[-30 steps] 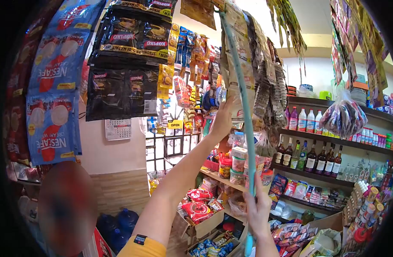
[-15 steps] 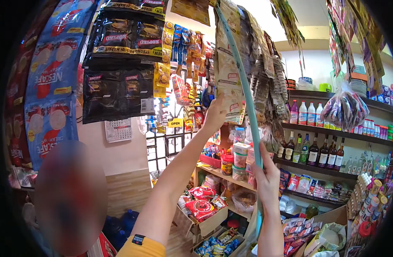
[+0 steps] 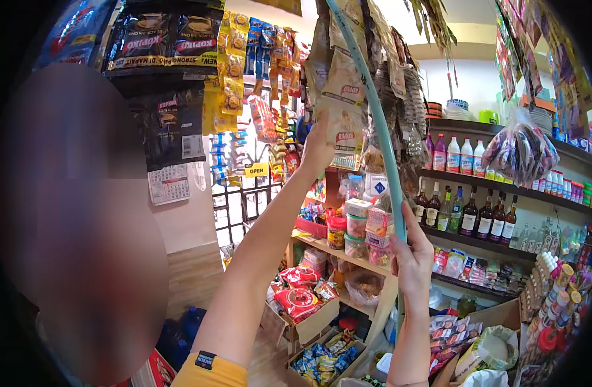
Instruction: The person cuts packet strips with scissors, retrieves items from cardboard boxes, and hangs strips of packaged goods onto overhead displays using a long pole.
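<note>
My right hand (image 3: 413,253) is wrapped round a long teal pole (image 3: 373,97), which slants up and left past the top of the view. My raised left hand (image 3: 318,147) grips the left edge of a hanging strip of cream Kopiko coffee sachets (image 3: 345,97). Its fingertips are partly hidden by the sachets. The pole runs just right of this strip, in front of more hanging sachet strips (image 3: 389,58). I cannot see the pole's upper end.
Black Kopiko packs (image 3: 167,122) hang at left, beside a blurred person. Wall shelves (image 3: 495,187) hold bottles and packets on the right. Below stand boxes of snack packs (image 3: 299,303), stacked tubs (image 3: 357,226) and an open sack (image 3: 495,351). A barred window (image 3: 241,216) is behind.
The view has shifted slightly, and the person at left has come closer, covering more of the hanging packs. Both my hands keep their holds; the cream strip has turned more towards me.
</note>
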Demonstrator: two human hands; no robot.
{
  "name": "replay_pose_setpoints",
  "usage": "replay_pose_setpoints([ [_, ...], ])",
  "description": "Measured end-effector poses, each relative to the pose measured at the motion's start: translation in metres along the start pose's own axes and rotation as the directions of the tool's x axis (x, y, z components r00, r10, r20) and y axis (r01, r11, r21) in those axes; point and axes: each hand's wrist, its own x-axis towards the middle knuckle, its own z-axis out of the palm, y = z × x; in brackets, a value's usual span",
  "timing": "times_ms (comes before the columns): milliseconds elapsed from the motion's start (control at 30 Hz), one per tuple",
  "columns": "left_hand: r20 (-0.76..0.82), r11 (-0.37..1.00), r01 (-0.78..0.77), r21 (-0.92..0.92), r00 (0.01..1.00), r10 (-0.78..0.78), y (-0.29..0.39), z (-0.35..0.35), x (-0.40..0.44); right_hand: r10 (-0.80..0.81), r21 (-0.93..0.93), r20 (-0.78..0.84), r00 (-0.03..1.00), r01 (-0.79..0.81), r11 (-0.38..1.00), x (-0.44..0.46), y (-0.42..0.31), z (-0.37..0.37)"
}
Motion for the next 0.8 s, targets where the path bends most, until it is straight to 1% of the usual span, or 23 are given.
replay_pose_setpoints([
  [33,0.001,1.0,0.007,0.006,1.0,-0.007,0.003,0.0,-0.003,-0.006,-0.007,0.008,1.0,0.006,1.0,-0.004,0.006,0.001],
  [67,0.004,1.0,0.017,0.012,1.0,-0.017,0.001,0.004,-0.008,0.06,0.03,0.04,0.997,-0.061,0.998,-0.013,0.003,0.0],
  [133,-0.05,0.997,-0.052,0.054,0.997,0.054,-0.008,0.013,-0.022,0.191,0.091,0.103,0.976,-0.201,0.975,-0.03,-0.002,-0.001],
  [200,-0.072,0.99,-0.125,0.071,0.989,0.13,-0.009,0.013,-0.035,0.18,-0.007,0.064,0.982,-0.18,0.984,-0.051,0.023,-0.001],
  [233,-0.12,0.994,-0.1,0.036,0.987,0.103,-0.006,0.013,-0.039,0.215,0.079,0.086,0.973,-0.222,0.972,-0.064,0.036,-0.001],
  [267,-0.172,0.982,-0.184,0.042,0.967,0.189,-0.005,0.011,-0.041,0.239,0.07,0.091,0.967,-0.245,0.967,-0.076,0.043,0.001],
  [333,-0.177,0.993,-0.115,-0.009,0.978,0.111,-0.008,0.012,-0.045,0.224,0.115,0.115,0.968,-0.237,0.965,-0.107,0.081,0.005],
  [367,-0.154,0.996,-0.083,-0.01,0.985,0.08,-0.006,0.009,-0.047,0.232,0.048,0.119,0.965,-0.239,0.97,-0.119,0.09,0.009],
  [400,-0.128,0.998,-0.055,-0.015,0.99,0.053,-0.004,0.006,-0.048,0.273,0.087,0.117,0.955,-0.284,0.955,-0.131,0.103,0.014],
  [433,-0.102,0.999,-0.035,-0.009,0.994,0.034,-0.008,0.006,-0.049,0.287,0.053,0.141,0.947,-0.297,0.953,-0.138,0.107,0.02],
  [467,-0.072,0.995,0.012,-0.094,0.997,-0.019,-0.016,0.008,-0.05,0.304,0.015,0.16,0.939,-0.31,0.951,-0.139,0.112,0.026],
  [500,0.024,0.924,0.136,-0.357,0.99,-0.136,-0.025,0.009,-0.05,0.207,-0.061,0.186,0.961,-0.199,0.978,-0.143,0.131,0.03],
  [533,0.153,0.696,0.292,-0.656,0.954,-0.256,-0.034,0.011,-0.051,0.302,-0.072,0.181,0.936,-0.294,0.953,-0.143,0.129,0.038],
  [567,0.274,0.42,0.398,-0.816,0.905,-0.324,-0.043,0.016,-0.055,0.293,-0.08,0.155,0.943,-0.284,0.955,-0.139,0.124,0.047],
  [600,0.322,0.002,0.335,-0.942,0.907,-0.272,-0.076,0.031,-0.069,0.336,-0.092,0.143,0.931,-0.325,0.941,-0.137,0.122,0.052],
  [633,0.331,0.231,0.36,-0.904,0.931,-0.153,-0.072,0.022,-0.078,0.351,0.012,0.122,0.928,-0.355,0.935,-0.136,0.121,0.058],
  [667,0.336,0.464,0.311,-0.829,0.941,-0.03,-0.068,0.013,-0.087,0.347,0.062,0.169,0.922,-0.362,0.93,-0.138,0.122,0.059],
  [700,0.335,0.647,0.2,-0.736,0.938,0.092,-0.064,0.005,-0.096,0.36,0.014,0.13,0.924,-0.364,0.931,-0.141,0.12,0.061],
  [733,0.426,0.193,0.481,-0.855,0.865,-0.267,0.014,-0.016,-0.113,0.304,-0.016,0.07,0.95,-0.304,0.953,-0.147,0.126,0.064],
  [767,0.488,0.143,0.498,-0.855,0.867,-0.101,0.018,-0.025,-0.13,0.29,-0.078,0.069,0.955,-0.284,0.956,-0.155,0.129,0.064],
  [800,0.524,0.118,0.534,-0.837,0.845,-0.108,0.028,-0.03,-0.151,0.366,-0.089,0.069,0.928,-0.36,0.929,-0.168,0.132,0.062],
])
